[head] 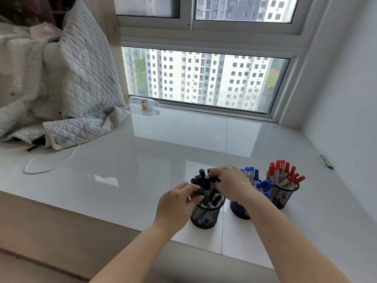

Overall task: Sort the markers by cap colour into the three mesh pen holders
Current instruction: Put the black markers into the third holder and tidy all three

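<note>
Reaching in from either side, both hands meet over the black-capped markers (205,185) that stand bunched in the nearest mesh holder (206,216). The left hand (175,203) has its fingers curled round the markers on its own side of the bunch, just above the holder's rim; the right hand (230,183) comes over the top from the other side, fingers bent down onto the caps and pinching among them — which single marker it holds I cannot tell. Just beyond the right wrist, partly hidden by that forearm, stands the second mesh holder (239,211) with the blue-capped markers (258,180), some upright and some leaning outward. Further out on the right hand's side, close beside the blue one, is the third mesh holder (285,195), full of red-capped markers (282,170) fanned out in several directions. All three holders stand on a glossy white sill (142,160). Well away past the left hand, a quilted blanket (77,94) spills onto the sill, and a white cable (49,162) loops out from beneath it. Far ahead of both hands, a plastic bottle (145,103) lies on its side against the window frame (214,111).
</note>
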`<state>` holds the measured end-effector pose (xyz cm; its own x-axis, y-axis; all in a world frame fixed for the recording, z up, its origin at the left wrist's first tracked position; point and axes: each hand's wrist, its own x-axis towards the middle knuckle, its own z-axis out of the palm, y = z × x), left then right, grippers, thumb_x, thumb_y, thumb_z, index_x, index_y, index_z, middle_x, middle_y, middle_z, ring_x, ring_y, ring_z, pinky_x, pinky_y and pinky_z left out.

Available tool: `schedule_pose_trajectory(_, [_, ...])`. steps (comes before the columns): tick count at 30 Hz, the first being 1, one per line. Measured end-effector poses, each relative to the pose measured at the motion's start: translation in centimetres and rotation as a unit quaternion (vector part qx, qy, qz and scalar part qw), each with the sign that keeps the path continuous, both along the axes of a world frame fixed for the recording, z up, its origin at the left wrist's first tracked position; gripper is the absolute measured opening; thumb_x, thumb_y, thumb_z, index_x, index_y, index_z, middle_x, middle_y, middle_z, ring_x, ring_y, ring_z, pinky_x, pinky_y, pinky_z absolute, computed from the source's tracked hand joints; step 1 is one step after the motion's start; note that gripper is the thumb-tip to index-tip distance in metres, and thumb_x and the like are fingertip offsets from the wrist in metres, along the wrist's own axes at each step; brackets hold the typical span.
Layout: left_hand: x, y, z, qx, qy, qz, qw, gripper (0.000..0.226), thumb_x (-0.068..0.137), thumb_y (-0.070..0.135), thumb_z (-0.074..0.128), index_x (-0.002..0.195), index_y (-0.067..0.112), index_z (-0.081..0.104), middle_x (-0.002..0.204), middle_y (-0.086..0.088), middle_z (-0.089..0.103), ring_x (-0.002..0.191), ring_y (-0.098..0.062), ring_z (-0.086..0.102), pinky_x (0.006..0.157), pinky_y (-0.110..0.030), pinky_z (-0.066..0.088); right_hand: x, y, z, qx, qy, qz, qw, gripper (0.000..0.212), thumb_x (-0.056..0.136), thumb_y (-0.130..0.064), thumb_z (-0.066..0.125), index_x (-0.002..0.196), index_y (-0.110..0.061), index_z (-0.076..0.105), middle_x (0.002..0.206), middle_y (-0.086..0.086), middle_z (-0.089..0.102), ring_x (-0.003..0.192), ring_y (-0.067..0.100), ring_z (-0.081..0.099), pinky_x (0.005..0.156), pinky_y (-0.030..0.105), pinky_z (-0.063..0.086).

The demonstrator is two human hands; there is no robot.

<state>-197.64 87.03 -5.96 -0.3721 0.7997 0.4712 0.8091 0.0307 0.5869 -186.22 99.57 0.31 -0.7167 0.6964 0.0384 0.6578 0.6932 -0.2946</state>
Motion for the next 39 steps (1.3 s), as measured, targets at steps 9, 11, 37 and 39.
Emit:
schedule_pose_trajectory(9, [-0.5,-0.8,2.2,0.181,-0.180,0.053,0.966,0.009,0.086,0.031,0.062,0.079,0.031,0.055,0.062,0.010,0.060,0.055,-0.005,0.051,0.053,-0.012,0.038,0.6,-0.1,1.1,-0.023,0.246,-0.020,0.969,0.008,0.086,-0.022,0.061,0.095,-0.022,0.061,0.090,-0.009,0.061,0.071,0.006,0.052,0.073,0.032,0.045])
schedule_pose_trajectory(11, [-0.7,-1.1,2.6,0.226,-0.215,0.070,0.948,0.010,0.086,0.037,0.054,0.080,0.030,0.053,0.061,0.006,0.056,0.054,-0.011,0.049,0.053,-0.019,0.041,0.9,-0.1,1.3,-0.018,0.293,-0.031,0.955,0.007,0.086,-0.023,0.063,0.091,-0.021,0.060,0.086,-0.008,0.063,0.067,0.005,0.053,0.070,0.032,0.046])
schedule_pose_trajectory(37, [-1.2,-0.8,2.6,0.188,-0.722,-0.040,0.665,0.015,0.093,0.016,0.049,0.102,0.022,0.059,0.082,0.004,0.072,0.080,-0.007,0.069,0.069,-0.027,0.051,2.9,-1.0,1.7,-0.538,0.612,-0.137,0.562,0.006,0.081,-0.011,0.061,0.083,-0.015,0.057,0.065,-0.002,0.069,0.057,0.006,0.063,0.046,0.016,0.048])
schedule_pose_trajectory(39, [-1.2,-0.8,2.5,0.173,-0.689,-0.043,0.702,0.010,0.093,0.016,0.049,0.099,0.022,0.055,0.083,0.003,0.072,0.083,-0.010,0.070,0.067,-0.027,0.053,2.8,-1.1,1.4,-0.491,0.583,-0.125,0.635,0.010,0.083,-0.006,0.061,0.083,-0.015,0.056,0.073,-0.001,0.070,0.067,0.007,0.064,0.050,0.017,0.048])
